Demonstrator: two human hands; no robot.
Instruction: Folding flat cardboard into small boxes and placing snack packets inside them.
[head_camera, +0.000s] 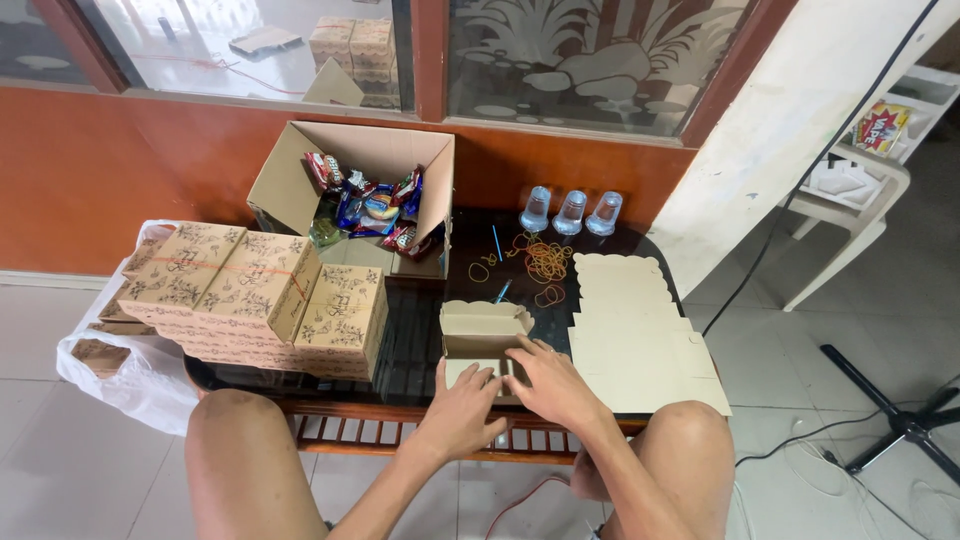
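Half-folded cardboard box (484, 338) at tabletop (420, 340) front edge.
Left hand (462, 408) and right hand (553, 385) side by side, pressing its near flaps; flat blanks (640, 340) just right.

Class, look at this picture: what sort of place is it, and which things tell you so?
Probably a home porch or front room used for packing snack boxes by hand: a low dark table on a tiled floor, finished printed boxes, a snack carton, and both hands folding a small box.

Head camera is looking steeply down over the table (420, 340) from close above. It's facing the window wall (single view).
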